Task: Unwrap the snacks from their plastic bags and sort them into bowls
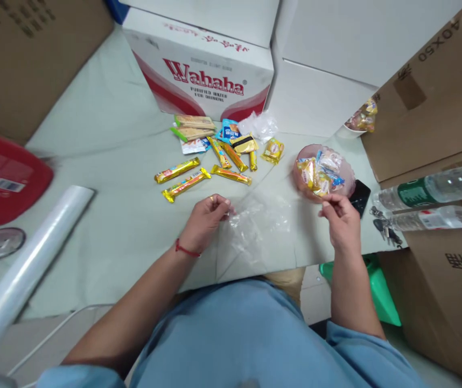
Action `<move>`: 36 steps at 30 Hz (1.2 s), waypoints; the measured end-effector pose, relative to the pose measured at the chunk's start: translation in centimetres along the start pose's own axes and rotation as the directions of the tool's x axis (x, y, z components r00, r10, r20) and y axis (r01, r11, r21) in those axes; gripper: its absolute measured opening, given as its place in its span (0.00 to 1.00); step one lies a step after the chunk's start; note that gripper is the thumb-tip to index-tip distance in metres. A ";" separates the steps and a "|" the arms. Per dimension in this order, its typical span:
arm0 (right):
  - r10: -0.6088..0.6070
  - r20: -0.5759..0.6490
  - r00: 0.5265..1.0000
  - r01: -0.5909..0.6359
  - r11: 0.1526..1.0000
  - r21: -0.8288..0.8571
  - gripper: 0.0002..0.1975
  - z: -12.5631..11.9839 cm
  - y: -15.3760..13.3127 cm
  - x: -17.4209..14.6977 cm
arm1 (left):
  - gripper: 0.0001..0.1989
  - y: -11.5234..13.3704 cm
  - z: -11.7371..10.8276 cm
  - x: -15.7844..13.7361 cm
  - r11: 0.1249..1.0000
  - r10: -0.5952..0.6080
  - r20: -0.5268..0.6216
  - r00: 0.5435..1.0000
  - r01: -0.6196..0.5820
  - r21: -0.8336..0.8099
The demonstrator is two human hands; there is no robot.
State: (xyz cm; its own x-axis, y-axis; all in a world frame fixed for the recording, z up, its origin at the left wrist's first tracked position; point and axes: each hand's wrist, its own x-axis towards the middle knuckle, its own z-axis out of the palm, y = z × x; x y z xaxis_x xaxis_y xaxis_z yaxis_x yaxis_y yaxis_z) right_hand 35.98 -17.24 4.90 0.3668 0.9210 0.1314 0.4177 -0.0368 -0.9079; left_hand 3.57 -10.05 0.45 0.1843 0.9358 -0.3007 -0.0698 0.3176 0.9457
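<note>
My left hand pinches the edge of a clear plastic bag, which lies crumpled on the table before me. My right hand is at the near rim of a pink translucent bowl, thumb and fingertips closed together. Whether anything is between those fingers I cannot make out. Several wrapped snacks in yellow, white and blue lie inside the bowl. Beyond my left hand are several yellow snack bars, green-edged packs, a blue packet and a round yellow packet.
A white and red water carton stands at the back, beside white boxes. To the right are a dark phone, keys and two plastic bottles. A plastic film roll and a red container are left.
</note>
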 end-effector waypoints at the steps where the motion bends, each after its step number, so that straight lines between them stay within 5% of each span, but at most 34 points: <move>1: 0.081 0.017 0.997 -0.081 0.996 0.027 0.16 0.5 -0.4 -0.6 | 0.23 0.0 0.2 -0.5 0.999 0.040 -0.032 0.999 -0.039 0.028; 3: 0.227 0.242 0.943 -0.247 0.967 0.056 0.23 2.2 -1.3 -2.0 | 0.21 0.0 0.8 -1.6 0.989 0.121 -0.076 0.990 -0.114 0.093; 6: 0.292 0.551 0.782 -0.363 0.932 0.021 0.35 6.0 -2.2 -3.5 | 0.18 -0.3 1.9 -3.0 0.966 0.205 -0.075 0.976 -0.189 0.174; 11: 0.195 0.552 0.810 -0.238 0.971 0.006 0.33 10.8 -1.9 -3.6 | 0.15 -1.4 2.5 -3.9 0.982 0.171 -0.044 0.984 -0.167 0.094; 17: 0.135 0.762 0.633 -0.081 0.991 -0.108 0.20 10.5 -1.5 -4.0 | 0.21 -1.9 0.6 -2.9 0.904 -0.097 -0.189 0.977 0.007 -0.428; 21: 0.180 0.719 0.671 -0.119 0.984 -0.136 0.16 9.2 -0.8 -4.2 | 0.21 -2.0 -0.1 -2.6 0.827 -0.183 -0.155 0.971 0.067 -0.558; 27: 0.118 0.639 0.760 -0.118 0.992 -0.043 0.20 9.5 -1.1 -4.1 | 0.23 -2.1 1.4 -2.9 0.859 -0.115 -0.219 0.969 -0.014 -0.512; 33: 0.116 0.469 0.875 -0.126 0.992 -0.010 0.29 14.3 -1.6 -6.0 | 0.19 -2.8 2.3 -3.6 0.977 0.140 -0.362 0.921 -0.188 -0.099; 36: 0.078 0.448 0.891 -0.086 0.996 -0.004 0.33 16.4 -1.8 -6.7 | 0.15 -3.4 2.1 -3.8 0.966 0.256 -0.343 0.904 -0.251 0.059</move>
State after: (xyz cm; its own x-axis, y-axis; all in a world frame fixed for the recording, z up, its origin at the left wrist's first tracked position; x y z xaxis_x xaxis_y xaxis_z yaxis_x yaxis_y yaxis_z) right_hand 19.12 -16.95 -0.89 -0.0130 0.9911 -0.1323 0.3877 -0.1170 -0.9144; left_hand 5.19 -15.04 -1.35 -0.1877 0.9796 -0.0724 -0.0556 0.0630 0.9965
